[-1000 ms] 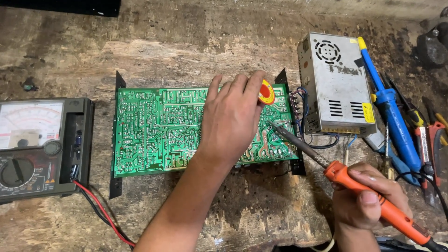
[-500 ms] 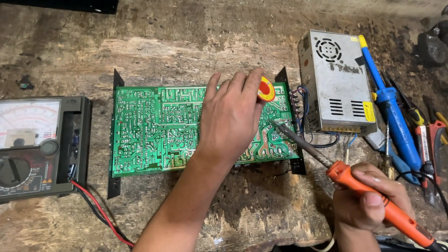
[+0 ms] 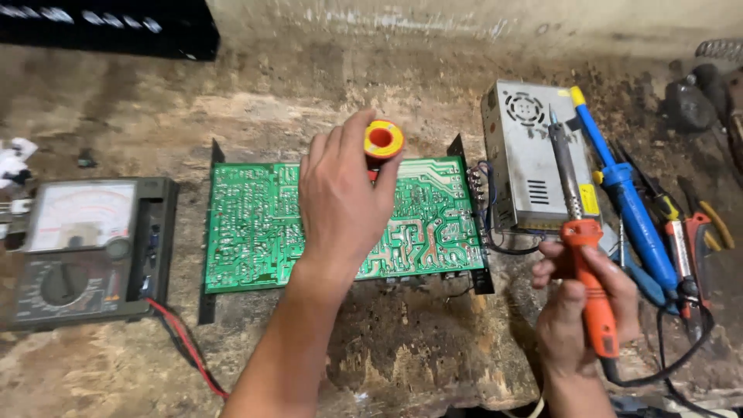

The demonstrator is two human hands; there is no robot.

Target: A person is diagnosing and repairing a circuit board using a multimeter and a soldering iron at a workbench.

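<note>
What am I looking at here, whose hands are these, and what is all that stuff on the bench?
This is one picture from a camera worn on a person's head, looking down at their own two bare hands over a rough, worn workbench. The left hand rests over a green circuit board lying solder side up, and its fingers pinch a small yellow and red spool, probably solder wire. The right hand grips an orange-handled soldering iron, tip pointing up and away from the board. To the left sits a dial-type multimeter with red and black leads. To the right lies a grey metal power supply box, then a blue suction tool and other hand tools.
</note>
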